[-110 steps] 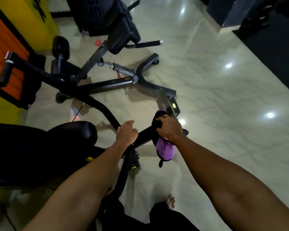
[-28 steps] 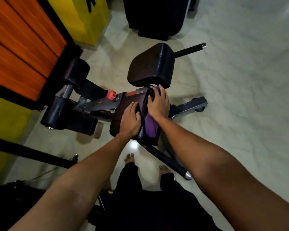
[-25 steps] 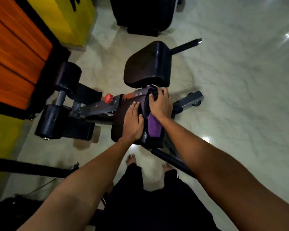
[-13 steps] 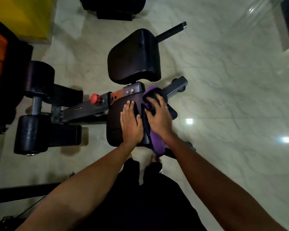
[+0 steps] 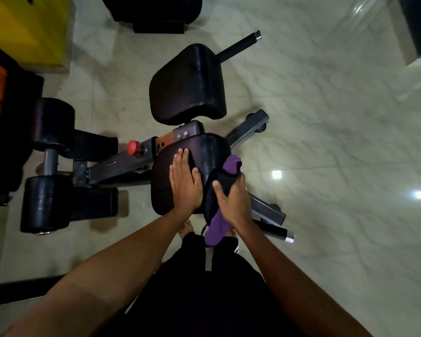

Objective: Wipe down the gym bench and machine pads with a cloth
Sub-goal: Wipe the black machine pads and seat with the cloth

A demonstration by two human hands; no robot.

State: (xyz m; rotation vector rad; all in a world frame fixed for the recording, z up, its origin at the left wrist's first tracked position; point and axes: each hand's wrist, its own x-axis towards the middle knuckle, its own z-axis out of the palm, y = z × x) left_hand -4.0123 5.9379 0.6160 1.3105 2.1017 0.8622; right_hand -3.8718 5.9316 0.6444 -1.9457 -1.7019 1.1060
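cloth: purple-and-black cloth (image 5: pixel 232 165), bunched, lies over the right edge of the near pad (image 5: pixel 210 152); one tail hangs off the pad's near right corner.
right hand: right hand (image 5: pixel 232 203) has thumb and fingers curled round the cloth, gripping it against the pad's right side.
left hand: left hand (image 5: pixel 184 183) is open, fingers straight, pressed flat on the pad's left-middle, just beside the cloth.
key relation: the pad's long axis runs from near edge to far edge, away from the person. the bare surface lies left of and beyond the right hand, and the left hand covers part of it. the next stroke probably runs toward the far edge, or needs the left hand lifted.
next pad: far pad (image 5: pixel 187 86) sits past the near pad's far edge, apart from it; the right hand, carrying the cloth, is the nearer one.
change: half a second ago the right hand pressed the cloth at the pad's far right corner. now it is back along the right edge, toward the near corner. left hand stays flat.
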